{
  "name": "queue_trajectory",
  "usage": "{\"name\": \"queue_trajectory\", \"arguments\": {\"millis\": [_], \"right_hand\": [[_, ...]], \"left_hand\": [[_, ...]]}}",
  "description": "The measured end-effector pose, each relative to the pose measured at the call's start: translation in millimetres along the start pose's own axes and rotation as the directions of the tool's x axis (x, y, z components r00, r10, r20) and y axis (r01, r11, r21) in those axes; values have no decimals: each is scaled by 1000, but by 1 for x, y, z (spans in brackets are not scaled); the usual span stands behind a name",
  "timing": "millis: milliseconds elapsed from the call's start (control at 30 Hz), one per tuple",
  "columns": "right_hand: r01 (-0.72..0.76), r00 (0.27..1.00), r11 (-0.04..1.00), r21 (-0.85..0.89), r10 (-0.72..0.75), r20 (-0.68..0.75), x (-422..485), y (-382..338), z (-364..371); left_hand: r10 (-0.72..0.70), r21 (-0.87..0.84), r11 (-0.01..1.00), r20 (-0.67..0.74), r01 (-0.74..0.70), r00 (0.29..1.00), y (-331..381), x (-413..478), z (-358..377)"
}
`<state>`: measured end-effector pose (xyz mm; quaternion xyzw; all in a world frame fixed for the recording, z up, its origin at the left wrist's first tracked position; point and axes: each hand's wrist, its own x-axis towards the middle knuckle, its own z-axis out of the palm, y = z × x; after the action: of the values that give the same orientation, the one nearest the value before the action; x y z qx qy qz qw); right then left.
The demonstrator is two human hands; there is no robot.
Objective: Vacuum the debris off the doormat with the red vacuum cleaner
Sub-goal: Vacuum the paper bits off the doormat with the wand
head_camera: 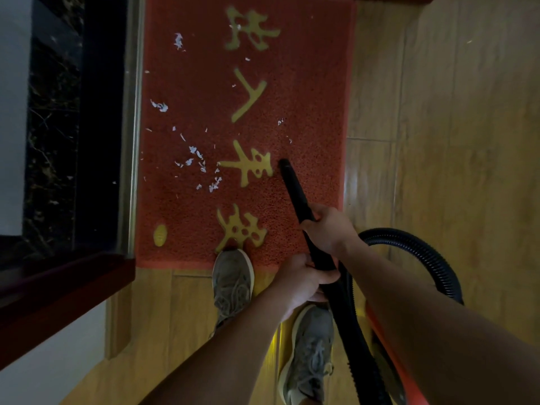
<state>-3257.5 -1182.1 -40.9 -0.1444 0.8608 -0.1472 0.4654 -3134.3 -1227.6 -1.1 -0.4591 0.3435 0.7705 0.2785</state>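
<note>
Wooden floor (438,112) underfoot. My right hand (330,229) and left hand (304,282) both grip the vacuum wand (295,188), tip over the right side of the doormat (306,97). Paper debris (198,165) litters its left edge, so most of the job remains, I reckon.

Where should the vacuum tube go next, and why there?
Probably sweep the nozzle left, toward the nearest cluster of white paper scraps on the red doormat. The left hand and right hand both grip the black wand, but its tip points at a scrap-free patch beside a yellow character.
</note>
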Motion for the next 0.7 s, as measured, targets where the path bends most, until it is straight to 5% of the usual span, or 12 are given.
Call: {"name": "queue_trajectory", "arguments": {"millis": [367,700], "right_hand": [[2,997,998,61,3,-83,12,-8,-21],[-4,1000,998,57,5,-20,29,-11,-19]], "left_hand": [[70,-33,997,-40,-71,997,24,3,-1],[87,6,996,-48,-87,995,31,16,-6]]}}
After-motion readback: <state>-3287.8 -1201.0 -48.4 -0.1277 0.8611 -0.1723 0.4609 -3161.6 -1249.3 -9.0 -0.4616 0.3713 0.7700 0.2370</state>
